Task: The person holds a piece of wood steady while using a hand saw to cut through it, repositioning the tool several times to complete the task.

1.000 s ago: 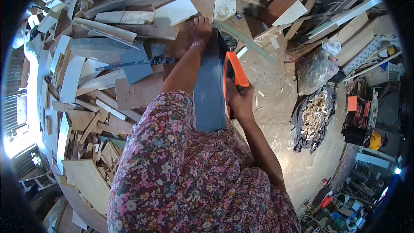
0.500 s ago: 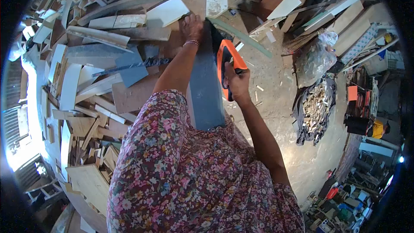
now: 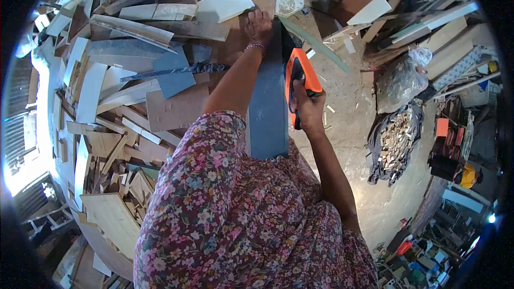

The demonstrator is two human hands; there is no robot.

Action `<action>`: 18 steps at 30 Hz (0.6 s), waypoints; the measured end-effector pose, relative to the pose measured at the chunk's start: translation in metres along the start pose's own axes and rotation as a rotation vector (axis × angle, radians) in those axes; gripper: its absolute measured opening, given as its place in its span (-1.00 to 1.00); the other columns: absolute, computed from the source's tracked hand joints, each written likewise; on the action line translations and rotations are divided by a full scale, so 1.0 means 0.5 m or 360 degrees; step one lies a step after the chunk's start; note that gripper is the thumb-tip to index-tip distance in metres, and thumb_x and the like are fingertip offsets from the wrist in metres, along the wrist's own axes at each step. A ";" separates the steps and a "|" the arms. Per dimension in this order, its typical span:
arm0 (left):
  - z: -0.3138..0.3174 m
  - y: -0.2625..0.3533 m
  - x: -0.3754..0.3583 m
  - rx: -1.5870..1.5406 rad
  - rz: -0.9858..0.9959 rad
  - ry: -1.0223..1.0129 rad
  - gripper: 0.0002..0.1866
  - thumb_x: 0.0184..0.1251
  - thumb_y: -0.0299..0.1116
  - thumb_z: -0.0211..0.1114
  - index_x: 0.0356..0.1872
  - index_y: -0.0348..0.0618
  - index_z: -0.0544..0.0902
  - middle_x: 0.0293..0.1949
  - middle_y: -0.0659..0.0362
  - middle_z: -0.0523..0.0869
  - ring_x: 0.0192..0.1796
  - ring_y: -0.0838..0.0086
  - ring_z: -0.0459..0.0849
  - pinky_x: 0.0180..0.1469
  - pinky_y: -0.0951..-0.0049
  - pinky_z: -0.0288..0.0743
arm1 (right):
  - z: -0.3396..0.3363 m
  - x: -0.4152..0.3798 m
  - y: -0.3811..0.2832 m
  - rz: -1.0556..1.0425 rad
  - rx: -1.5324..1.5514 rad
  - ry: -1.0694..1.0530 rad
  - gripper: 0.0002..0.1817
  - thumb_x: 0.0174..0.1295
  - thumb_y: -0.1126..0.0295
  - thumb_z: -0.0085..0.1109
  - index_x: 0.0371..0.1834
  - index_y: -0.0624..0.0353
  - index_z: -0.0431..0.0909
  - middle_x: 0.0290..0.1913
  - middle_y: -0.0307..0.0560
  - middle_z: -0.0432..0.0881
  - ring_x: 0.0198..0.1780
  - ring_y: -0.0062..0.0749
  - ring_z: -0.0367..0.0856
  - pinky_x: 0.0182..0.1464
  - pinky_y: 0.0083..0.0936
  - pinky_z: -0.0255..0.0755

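A long blue-grey board lies lengthwise in front of me, its near end against my floral garment. My left hand presses down at the board's far left edge, fingers spread a little and bent. In my right hand is the handle of a handsaw, orange and black, on the board's right side. The fingers wrap round the grip. Its dark blade points away from me along the board's far right edge, and part of it is hidden.
Wood offcuts pile up on the left, with a dark wrapped strip across a blue-grey piece. On the floor to the right, a dark cloth holds wood scraps beside a clear plastic bag. A green strip lies beyond the saw.
The whole view has shifted, so the scene sits farther right. Against the board, the saw handle is slightly nearer to me. My left hand keeps its place on the board.
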State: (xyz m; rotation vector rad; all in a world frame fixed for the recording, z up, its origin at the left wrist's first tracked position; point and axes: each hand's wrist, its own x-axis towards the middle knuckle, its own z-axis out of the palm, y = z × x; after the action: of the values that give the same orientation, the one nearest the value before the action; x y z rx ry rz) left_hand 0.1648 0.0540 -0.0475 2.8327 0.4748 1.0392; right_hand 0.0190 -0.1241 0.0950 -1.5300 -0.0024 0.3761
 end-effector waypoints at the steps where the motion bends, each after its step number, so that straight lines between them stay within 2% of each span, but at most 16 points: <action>1: 0.004 -0.005 -0.001 0.0044 0.0030 0.0008 -0.89 -0.04 -0.30 0.07 -0.48 -0.04 0.51 -0.40 0.19 0.48 -0.25 0.35 0.45 -0.28 0.33 0.32 | 0.005 0.001 -0.008 -0.0004 0.0026 0.0054 -0.87 0.15 0.42 0.09 -0.50 0.19 0.41 -0.71 -0.33 0.38 -0.73 -0.72 0.30 -0.70 -0.70 0.16; 2: 0.008 -0.007 0.003 0.0081 0.0065 0.0022 -0.90 -0.04 -0.31 0.07 -0.48 -0.04 0.50 -0.42 0.19 0.47 -0.29 0.36 0.45 -0.32 0.33 0.32 | 0.006 0.002 -0.013 -0.0016 0.0052 0.0115 -0.82 0.16 0.43 0.07 -0.58 0.16 0.39 -0.75 -0.33 0.34 -0.77 -0.71 0.25 -0.73 -0.69 0.12; 4: 0.005 0.000 0.013 0.0095 0.0115 0.0054 -0.91 -0.05 -0.33 0.07 -0.49 -0.04 0.50 -0.44 0.19 0.46 -0.32 0.37 0.46 -0.36 0.32 0.32 | 0.018 -0.002 -0.001 -0.0062 -0.0078 0.0209 -0.85 0.14 0.44 0.09 -0.56 0.13 0.39 -0.73 -0.33 0.36 -0.75 -0.72 0.28 -0.74 -0.69 0.13; 7: 0.004 -0.001 0.006 0.0082 0.0112 0.0135 -0.89 -0.04 -0.32 0.07 -0.46 -0.04 0.50 -0.45 0.18 0.46 -0.33 0.34 0.46 -0.34 0.33 0.32 | 0.017 -0.008 0.005 -0.0105 -0.0204 0.0177 -0.85 0.12 0.37 0.14 -0.45 0.22 0.44 -0.62 -0.33 0.43 -0.65 -0.73 0.31 -0.66 -0.67 0.18; 9: 0.011 -0.006 0.006 0.0022 0.0082 -0.0004 -0.87 -0.03 -0.32 0.07 -0.44 -0.06 0.51 -0.38 0.17 0.46 -0.26 0.32 0.45 -0.27 0.32 0.33 | 0.006 -0.010 -0.016 0.0070 -0.0081 0.0080 -0.85 0.12 0.39 0.11 -0.50 0.22 0.44 -0.64 -0.31 0.42 -0.67 -0.71 0.32 -0.67 -0.67 0.18; 12: 0.009 -0.010 -0.002 -0.0018 0.0053 -0.0086 -0.86 -0.03 -0.33 0.06 -0.43 -0.08 0.52 -0.35 0.17 0.46 -0.24 0.31 0.44 -0.24 0.30 0.34 | -0.012 0.024 -0.038 0.0114 -0.0047 0.0011 -0.84 0.11 0.40 0.09 -0.55 0.24 0.44 -0.69 -0.28 0.42 -0.72 -0.68 0.32 -0.71 -0.64 0.18; 14: 0.011 -0.005 0.002 -0.0038 0.0066 -0.0086 -0.86 -0.03 -0.32 0.06 -0.43 -0.08 0.52 -0.35 0.17 0.46 -0.25 0.31 0.44 -0.24 0.29 0.34 | -0.020 0.060 -0.065 0.0278 -0.0010 -0.0017 -0.77 0.07 0.39 0.11 -0.69 0.21 0.43 -0.75 -0.26 0.41 -0.79 -0.63 0.31 -0.76 -0.61 0.15; 16: 0.009 -0.008 0.005 0.0103 0.0165 -0.0264 -0.85 -0.03 -0.30 0.07 -0.42 -0.08 0.51 -0.34 0.17 0.47 -0.23 0.31 0.44 -0.21 0.28 0.36 | -0.013 0.077 -0.079 0.0341 -0.0058 0.0012 -0.76 0.04 0.38 0.13 -0.67 0.28 0.43 -0.76 -0.19 0.40 -0.76 -0.52 0.36 -0.71 -0.52 0.22; 18: -0.006 0.003 0.010 0.0050 0.0089 -0.0237 -0.85 -0.03 -0.30 0.08 -0.42 -0.08 0.51 -0.34 0.16 0.47 -0.22 0.31 0.43 -0.21 0.29 0.36 | -0.007 0.064 -0.021 0.0048 -0.0553 0.0092 -0.77 0.02 0.37 0.16 -0.56 0.35 0.44 -0.75 -0.10 0.41 -0.72 -0.44 0.39 -0.62 -0.43 0.28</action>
State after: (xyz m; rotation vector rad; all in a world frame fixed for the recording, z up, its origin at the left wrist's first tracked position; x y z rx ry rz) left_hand 0.1668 0.0539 -0.0419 2.9391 0.4038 0.8273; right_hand 0.0526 -0.1197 0.0977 -1.8858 0.0008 0.3688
